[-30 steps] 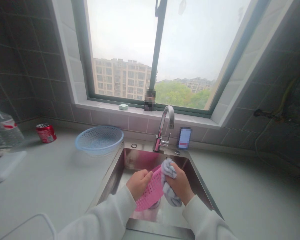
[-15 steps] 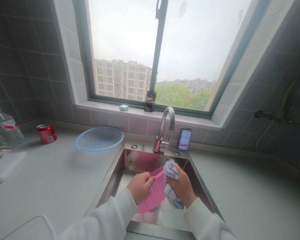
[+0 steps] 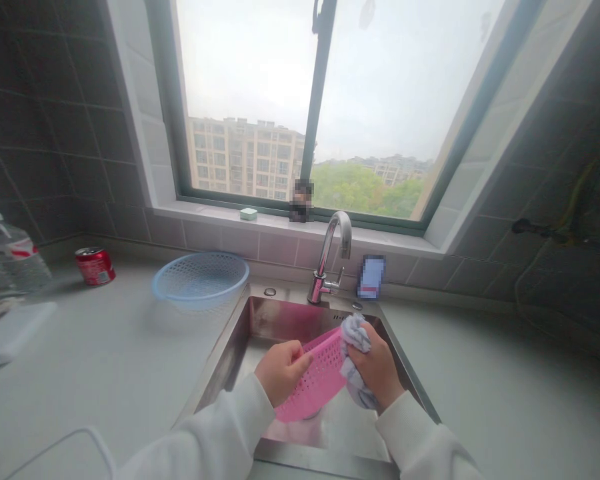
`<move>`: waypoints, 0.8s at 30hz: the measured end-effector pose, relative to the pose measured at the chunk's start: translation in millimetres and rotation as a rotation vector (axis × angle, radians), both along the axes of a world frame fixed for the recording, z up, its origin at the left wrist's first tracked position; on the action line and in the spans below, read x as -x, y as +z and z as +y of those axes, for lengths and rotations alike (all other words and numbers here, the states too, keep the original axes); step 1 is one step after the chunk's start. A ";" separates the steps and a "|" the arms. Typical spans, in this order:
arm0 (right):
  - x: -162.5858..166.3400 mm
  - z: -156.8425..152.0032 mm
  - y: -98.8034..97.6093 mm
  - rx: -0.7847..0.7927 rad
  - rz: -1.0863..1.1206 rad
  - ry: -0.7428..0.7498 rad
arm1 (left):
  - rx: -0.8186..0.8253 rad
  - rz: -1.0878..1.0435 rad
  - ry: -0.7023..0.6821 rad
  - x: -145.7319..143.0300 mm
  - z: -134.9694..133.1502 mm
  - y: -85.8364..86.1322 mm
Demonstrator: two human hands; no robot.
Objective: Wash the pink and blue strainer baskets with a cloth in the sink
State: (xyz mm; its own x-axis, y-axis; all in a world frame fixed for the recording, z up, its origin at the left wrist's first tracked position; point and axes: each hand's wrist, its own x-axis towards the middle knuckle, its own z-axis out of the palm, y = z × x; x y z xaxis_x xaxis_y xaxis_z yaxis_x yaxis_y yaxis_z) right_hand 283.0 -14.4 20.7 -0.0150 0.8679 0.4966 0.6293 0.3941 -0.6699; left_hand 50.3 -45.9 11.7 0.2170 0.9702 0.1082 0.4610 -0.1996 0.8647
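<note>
Over the steel sink [image 3: 230, 350] my left hand [image 3: 280, 370] grips the near rim of a pink perforated basket [image 3: 317, 380], which is tilted on edge. My right hand [image 3: 377, 367] is closed round a crumpled grey-white cloth [image 3: 355, 337] and presses it against the basket's far right rim. Both white sleeves reach in from the bottom edge. The basket's lower part hides the drain.
A curved chrome faucet [image 3: 330, 257] stands behind the sink. A pale blue colander [image 3: 200, 280] sits on the counter to the left, with a red can [image 3: 95, 265] and a large water bottle [image 3: 10, 263] further left. A green soap bar [image 3: 248, 213] lies on the windowsill.
My right hand with the cloth has slid to the right along the basket's rim. The basket has tipped flatter and turned a little to the right.
</note>
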 end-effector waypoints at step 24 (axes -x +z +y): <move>25.6 -25.4 -3.4 0.000 0.009 0.182 | 0.068 -0.032 -0.095 -0.6 -2.6 5.5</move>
